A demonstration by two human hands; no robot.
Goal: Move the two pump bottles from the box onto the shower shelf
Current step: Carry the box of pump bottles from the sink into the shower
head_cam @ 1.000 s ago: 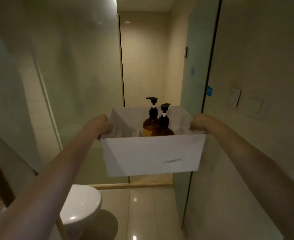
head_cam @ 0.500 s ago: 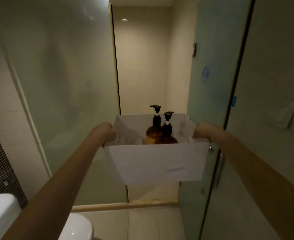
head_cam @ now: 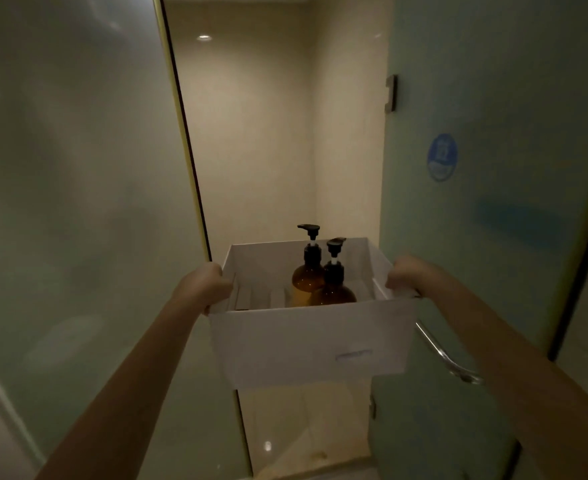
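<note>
Nearest the camera, two bare forearms reach forward and carry a white box (head_cam: 306,344) between them. The left hand (head_cam: 204,284) is curled tight over the box's left rim and the right hand (head_cam: 405,275) over the right rim, so each grip is narrow and holds the box itself, not a bottle. Holding both side walls most likely keeps the open box level so that its load stays upright.

Inside, toward the right of the box, stand the two amber pump bottles: the nearer bottle (head_cam: 335,289) and, just behind and left of it, the taller-looking bottle (head_cam: 306,275). They stand close together, perhaps touching, with black pumps up.

Beyond the box, a frosted glass panel (head_cam: 77,168) stands at the left and a glass door (head_cam: 493,237) with a round blue sticker (head_cam: 442,157) and a metal handle (head_cam: 448,358) at the right. Between them opens the shower stall (head_cam: 257,133). No shelf shows, so the bottles remain to be lifted out.
</note>
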